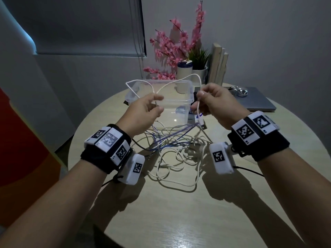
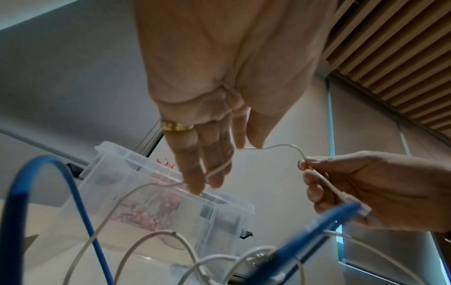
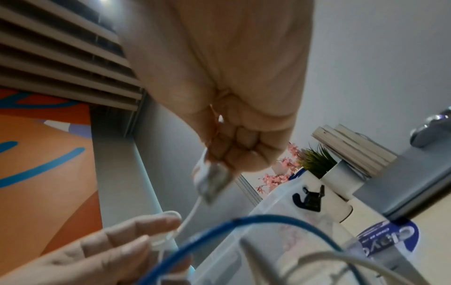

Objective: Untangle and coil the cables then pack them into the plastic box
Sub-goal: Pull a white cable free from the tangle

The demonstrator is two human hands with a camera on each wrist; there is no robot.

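Note:
My two hands are raised over a round table [image 1: 179, 212] with one thin white cable [image 1: 161, 85] between them. My left hand [image 1: 157, 103] pinches it between thumb and fingers, the other fingers nearly straight [image 2: 195, 173]. My right hand [image 1: 201, 94] is curled into a fist round the cable's other end, and the USB plug [image 3: 212, 179] sticks out below the fist. The cable arcs in a loop over the clear plastic box [image 1: 186, 102] behind the hands. A tangle of white and blue cables [image 1: 175, 153] lies on the table below my wrists.
Behind the box stand a white tumbler [image 1: 184, 68], a potted plant [image 1: 198, 67], pink flower branches [image 1: 172, 45] and upright books [image 1: 218, 63]. A shut grey laptop [image 1: 258, 101] lies at the right with a silver object [image 1: 239, 91] on it.

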